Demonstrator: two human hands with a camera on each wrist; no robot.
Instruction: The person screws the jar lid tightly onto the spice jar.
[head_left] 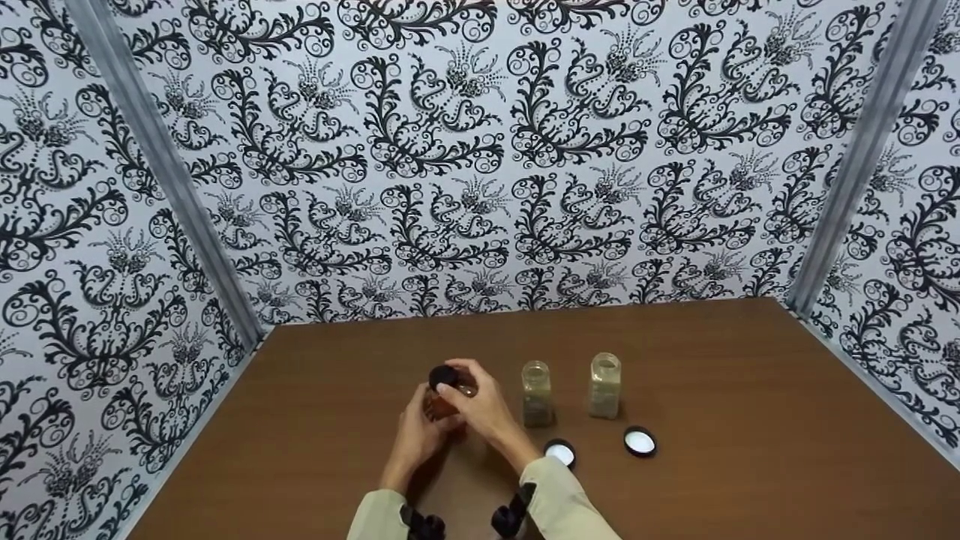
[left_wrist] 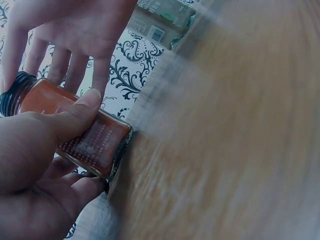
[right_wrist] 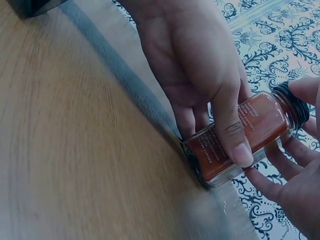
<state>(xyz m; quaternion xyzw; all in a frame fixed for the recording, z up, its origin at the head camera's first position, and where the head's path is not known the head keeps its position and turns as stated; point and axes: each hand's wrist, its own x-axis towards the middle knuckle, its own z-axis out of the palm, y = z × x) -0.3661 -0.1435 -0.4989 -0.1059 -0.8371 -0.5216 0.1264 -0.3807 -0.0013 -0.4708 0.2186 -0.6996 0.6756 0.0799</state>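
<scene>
A glass jar of orange-red spice with a black screw lid is held between both hands above the table. My left hand grips the jar's body, its thumb across the labelled side. At the lid, my right hand has its thumb against the black rim; its other fingers reach behind and around the jar's neck. The lid sits on the jar. In the head view, the hands hide most of the jar, and only its lid and a little orange show.
Right of the hands stand two lidless glass jars, a nearer jar and a farther jar, both with greyish-green contents. Two black lids, the left lid and the right lid, lie white insides up on the brown table. Patterned walls enclose it.
</scene>
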